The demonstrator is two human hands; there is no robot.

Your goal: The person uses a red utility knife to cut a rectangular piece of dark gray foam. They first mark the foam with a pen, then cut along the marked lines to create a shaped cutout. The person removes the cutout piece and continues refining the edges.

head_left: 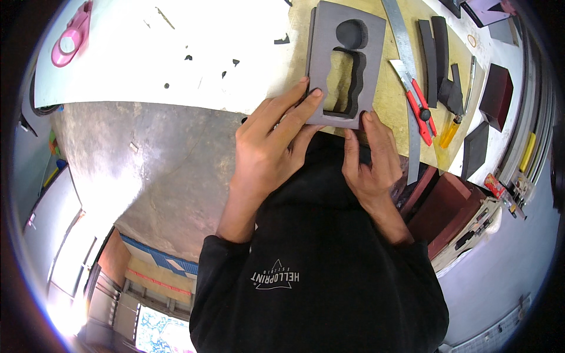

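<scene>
A dark grey foam block [329,35] with a wavy cut-out through its middle lies on a yellowish board [388,100]. My left hand [271,141] grips the block's near left corner, two fingers lying on its top face beside the cut-out. My right hand [368,159] holds the near right corner, thumb tip on the edge and the other fingers curled under. My black sleeves and hooded top fill the lower middle of the view.
A metal ruler [406,53] and a red utility knife [421,106] lie right of the block, then black foam strips [432,41], a yellow-handled tool [450,132] and a dark red box [497,94]. A white sheet [165,53] with foam scraps and a pink object [70,35] lie left.
</scene>
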